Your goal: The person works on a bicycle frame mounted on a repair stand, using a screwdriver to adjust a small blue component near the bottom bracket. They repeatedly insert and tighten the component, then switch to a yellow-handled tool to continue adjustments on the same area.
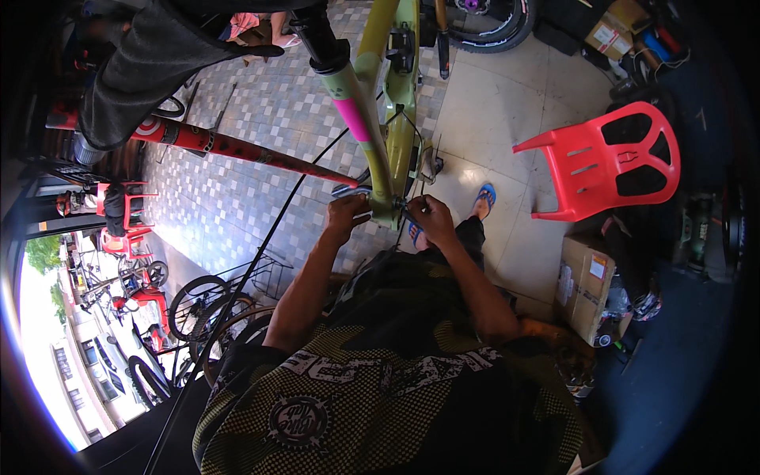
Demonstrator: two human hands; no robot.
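Observation:
An olive-green bicycle frame with a pink patch hangs in front of me, its lower end between my hands. My left hand is closed at the left side of that end, fingertips pinched together. A small silvery piece lies just above those fingers; its kind is unclear. On the other side, my right hand pinches close to a small dark round part at the frame's end. Whatever either hand holds is too small to name. A black seatpost rises from the frame's tube.
A red pole slants toward the frame from the left, beneath a dark cloth. A red plastic chair lies at right, above a cardboard box. Several bicycles stand at lower left. A wheel is at the top.

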